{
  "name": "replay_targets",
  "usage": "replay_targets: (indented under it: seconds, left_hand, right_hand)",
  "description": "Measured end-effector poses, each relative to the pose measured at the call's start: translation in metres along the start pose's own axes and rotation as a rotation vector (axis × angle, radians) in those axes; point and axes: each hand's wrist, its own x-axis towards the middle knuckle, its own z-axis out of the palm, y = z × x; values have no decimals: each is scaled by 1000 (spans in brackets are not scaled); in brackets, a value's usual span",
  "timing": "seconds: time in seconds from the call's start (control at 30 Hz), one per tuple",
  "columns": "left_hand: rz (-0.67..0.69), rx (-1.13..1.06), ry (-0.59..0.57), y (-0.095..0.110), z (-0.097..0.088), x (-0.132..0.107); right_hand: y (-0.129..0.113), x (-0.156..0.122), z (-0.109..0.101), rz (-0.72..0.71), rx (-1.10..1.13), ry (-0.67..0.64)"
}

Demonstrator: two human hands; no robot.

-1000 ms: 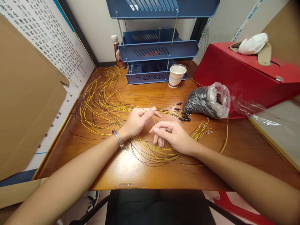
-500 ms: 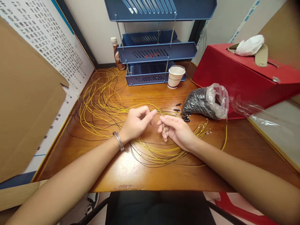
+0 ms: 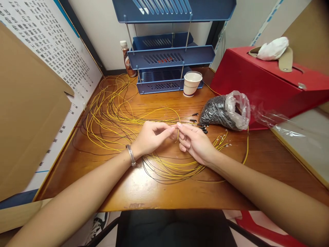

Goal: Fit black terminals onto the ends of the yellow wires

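Two hands meet over the bench (image 3: 144,192), fingertips together on one yellow wire (image 3: 164,109) that arches up out of the tangle and comes down between them. The left hand (image 3: 151,137), a bangle (image 3: 131,155) at its wrist, has thumb and forefinger closed in a pinch at the wire's end; the right hand (image 3: 196,142) pinches the same spot from the other side, its lower fingers curled loose. Whether a small part sits on the tip cannot be told at this size.

The rest of the wires (image 3: 108,116) lie in wide loops across the left and middle of the bench, black strands among them. A few black caps (image 3: 203,129) lie just right of the hands, near an open bag (image 3: 223,111) of dark pieces against a red box (image 3: 264,80). A paper cup (image 3: 191,83) and a bottle (image 3: 126,58) stand by the blue trays (image 3: 169,56).

Done well, the pinch likely wants to stay close to the tip, with the single wire lifted clear of its neighbours so no loop drags along, and the slack left free behind.
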Motion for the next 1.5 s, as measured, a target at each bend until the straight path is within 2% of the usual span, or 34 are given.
replay_targets:
  seconds: [0.17,0.6,1.0,1.5]
  left_hand:
    - [-115,-180,-34,0,3,2]
    - [-151,-303,-129,-5,5,4]
    - [-167,-257,-211,0,5,3]
    - [-174,-220,-251,5,4,2]
  right_hand:
    - [0,0,0,-12,-19,-20]
    - [-1,0,3,-14,-12,14]
    - [-2,1,2,31,54,40]
    - [-2,1,1,28,53,36]
